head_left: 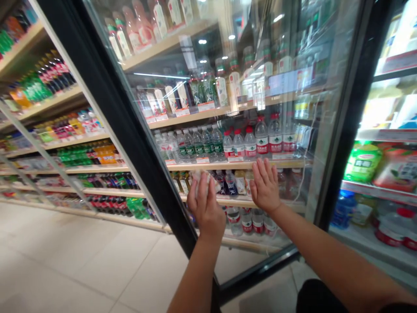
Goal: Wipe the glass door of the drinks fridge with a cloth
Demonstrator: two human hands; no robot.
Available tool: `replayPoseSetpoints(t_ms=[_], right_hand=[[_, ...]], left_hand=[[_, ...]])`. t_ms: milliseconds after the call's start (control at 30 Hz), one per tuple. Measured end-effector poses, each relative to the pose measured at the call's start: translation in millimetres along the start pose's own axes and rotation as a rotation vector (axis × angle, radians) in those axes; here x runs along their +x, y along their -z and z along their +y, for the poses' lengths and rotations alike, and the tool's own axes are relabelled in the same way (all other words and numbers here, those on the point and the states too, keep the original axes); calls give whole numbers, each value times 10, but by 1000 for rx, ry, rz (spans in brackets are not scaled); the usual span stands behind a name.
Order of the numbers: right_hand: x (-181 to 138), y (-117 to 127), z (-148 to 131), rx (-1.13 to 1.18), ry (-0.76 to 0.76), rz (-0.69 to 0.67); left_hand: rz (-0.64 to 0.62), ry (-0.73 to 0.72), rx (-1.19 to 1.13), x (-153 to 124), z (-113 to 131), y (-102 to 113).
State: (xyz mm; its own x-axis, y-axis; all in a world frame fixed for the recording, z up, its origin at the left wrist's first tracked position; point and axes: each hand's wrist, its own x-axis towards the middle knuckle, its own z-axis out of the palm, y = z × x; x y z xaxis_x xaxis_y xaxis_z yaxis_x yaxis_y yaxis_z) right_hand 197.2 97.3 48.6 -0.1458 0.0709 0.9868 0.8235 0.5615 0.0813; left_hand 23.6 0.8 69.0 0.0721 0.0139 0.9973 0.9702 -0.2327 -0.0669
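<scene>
A tall glass cooler door [280,56] with a black frame [130,130] stands swung open in front of me. My left hand [205,206] presses a crumpled white cloth or tissue [203,176] against the glass, fingers closed over it. My right hand [265,184] lies flat on the glass beside it, fingers spread, holding nothing. Through the glass I see shelves of water bottles with red caps [262,139] and other drink bottles.
The open cooler interior [384,174] with bottles and tubs is at the right. More glass-fronted shelves of soft drinks [81,154] run along the left. A pale tiled floor [81,261] lies at the lower left.
</scene>
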Motion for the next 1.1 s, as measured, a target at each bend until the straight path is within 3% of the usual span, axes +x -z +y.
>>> replayPoseSetpoints(t_ms=[167,233,400,467,600,667,867,1000,1100], right_hand=[[-13,-13,3,26,-19,-14],[-16,-9,7,27,-23,-15],[-8,7,1,28,-17,-20],[-5,2,-1,32,-13,-18],[0,6,18,54,-4,4],[11,50,13,82,-15,-8],[125,325,-323,431,-69,-44],[244,405,-631,648,-172,-112],[388,414,-634,703,-260,-103]], left_hand=[[-242,-218,-58,-435,196,-98],[-224,-223,-48,-337,168,-98],[-35,-44,-6,240,31,-76],[-41,-44,-2,187,66,-94],[-160,-233,-9,-236,167,-138],[-183,-264,-7,-292,163,-139],[-71,-30,-44,82,176,-188],[-101,66,-288,-3,343,-257],[-156,117,-440,-99,363,-189]])
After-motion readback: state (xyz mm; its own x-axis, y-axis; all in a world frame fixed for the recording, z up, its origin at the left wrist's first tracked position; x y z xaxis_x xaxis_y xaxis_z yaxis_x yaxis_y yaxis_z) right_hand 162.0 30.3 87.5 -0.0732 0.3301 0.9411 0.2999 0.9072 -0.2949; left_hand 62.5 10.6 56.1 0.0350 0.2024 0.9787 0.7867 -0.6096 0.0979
